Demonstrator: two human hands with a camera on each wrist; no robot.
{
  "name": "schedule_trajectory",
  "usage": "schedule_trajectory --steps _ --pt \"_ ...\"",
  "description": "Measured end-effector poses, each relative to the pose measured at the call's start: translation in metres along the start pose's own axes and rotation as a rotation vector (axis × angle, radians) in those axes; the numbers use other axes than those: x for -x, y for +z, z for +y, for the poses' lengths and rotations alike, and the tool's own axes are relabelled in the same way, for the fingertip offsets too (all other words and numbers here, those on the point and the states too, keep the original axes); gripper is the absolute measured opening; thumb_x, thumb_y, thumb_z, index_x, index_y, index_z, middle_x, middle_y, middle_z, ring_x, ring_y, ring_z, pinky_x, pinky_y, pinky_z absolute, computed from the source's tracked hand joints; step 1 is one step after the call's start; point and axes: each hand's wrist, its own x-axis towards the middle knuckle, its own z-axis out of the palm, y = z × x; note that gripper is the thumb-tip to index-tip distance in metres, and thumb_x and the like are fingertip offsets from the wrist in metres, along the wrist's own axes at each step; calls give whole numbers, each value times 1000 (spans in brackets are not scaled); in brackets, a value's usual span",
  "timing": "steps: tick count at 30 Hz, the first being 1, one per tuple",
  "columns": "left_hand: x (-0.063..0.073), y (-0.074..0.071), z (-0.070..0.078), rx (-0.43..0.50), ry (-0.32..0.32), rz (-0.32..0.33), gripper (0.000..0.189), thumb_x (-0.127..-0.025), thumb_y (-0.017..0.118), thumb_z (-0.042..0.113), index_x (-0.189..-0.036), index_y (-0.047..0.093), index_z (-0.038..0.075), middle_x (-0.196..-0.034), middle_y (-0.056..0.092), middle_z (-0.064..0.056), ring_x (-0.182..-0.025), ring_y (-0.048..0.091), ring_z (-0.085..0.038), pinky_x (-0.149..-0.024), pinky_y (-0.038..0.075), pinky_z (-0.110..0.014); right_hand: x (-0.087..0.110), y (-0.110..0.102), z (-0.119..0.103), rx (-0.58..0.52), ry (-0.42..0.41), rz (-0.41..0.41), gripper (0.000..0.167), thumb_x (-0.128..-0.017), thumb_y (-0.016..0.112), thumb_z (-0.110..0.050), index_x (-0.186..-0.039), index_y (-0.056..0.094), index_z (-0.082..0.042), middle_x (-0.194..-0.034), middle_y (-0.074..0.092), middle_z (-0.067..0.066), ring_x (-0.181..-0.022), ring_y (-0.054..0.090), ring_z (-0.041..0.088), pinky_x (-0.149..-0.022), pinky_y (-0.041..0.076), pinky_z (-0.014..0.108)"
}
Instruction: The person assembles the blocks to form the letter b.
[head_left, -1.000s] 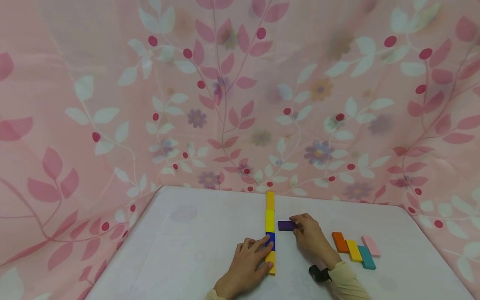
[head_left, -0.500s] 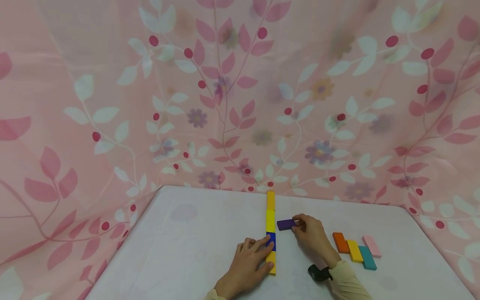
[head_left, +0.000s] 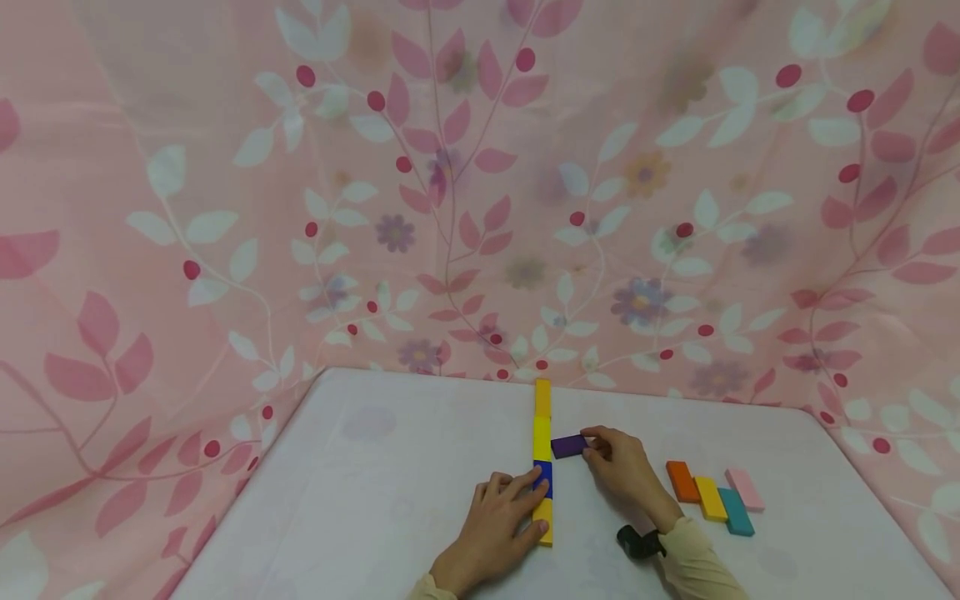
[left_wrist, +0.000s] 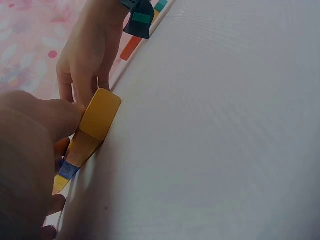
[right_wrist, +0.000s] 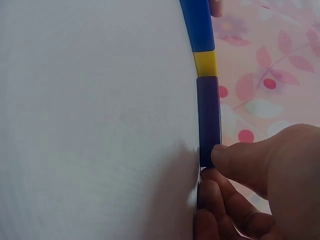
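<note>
A person's two bare hands work over a white tabletop [head_left: 420, 500]. Four flat rectangular blocks form a single-file row running away from the person: at the far end an orange-yellow block [head_left: 543, 398], then a bright yellow block [head_left: 542, 439], a dark blue block [head_left: 547, 472], and nearest the person an amber block [head_left: 547, 511].

The left hand [head_left: 493, 523] lies at the left side of the row, its fingers spread and relaxed. Two fingertips touch the dark blue block and the thumb touches the amber block.

The right hand [head_left: 624, 475] pinches the right end of a dark purple rectangular block [head_left: 567, 447] between thumb and fingers. This block lies crosswise to the row, slightly slanted, its left end right beside the bright yellow block; whether the two touch cannot be told.

Farther right, four more blocks lie in a slanted, stepped group: a reddish-orange block [head_left: 682, 482], a golden-yellow block [head_left: 710, 499], a teal block [head_left: 737, 512] and a pale pink block [head_left: 745, 489]. A black device [head_left: 636, 543] sits at the right wrist, beside a pale yellow sleeve [head_left: 697, 560]. Behind hangs a pink cloth [head_left: 495, 250] patterned with leaves, berries and flowers.
</note>
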Motion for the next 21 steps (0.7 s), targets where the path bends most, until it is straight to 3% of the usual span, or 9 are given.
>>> schedule_trajectory --steps 13,18,21 --pt "-1 0 0 6 -21 -18 56 -106 52 59 -158 51 37 -170 39 16 -128 43 -20 -102 37 -48 -2 -11 11 23 3 -25 33 -98 75 -14 -130 73 -8 -98 74 2 -84 64 14 -81 59 35" --pt "-1 -1 1 12 -22 -21 55 -106 53 57 -157 52 36 -170 39 15 -128 43 -20 -102 37 -47 -2 -41 22 43 -43 -52 35 -97 77 -20 -127 74 -3 -103 77 11 -91 70 22 -81 59 42" --pt "0 -2 0 19 -21 -24 55 -106 54 57 -157 52 36 -170 39 14 -129 43 -21 -103 37 -47 2 -69 28 96 -17 -94 42 -99 76 -29 -129 72 -1 -113 75 19 -100 71 32 -86 58 51"
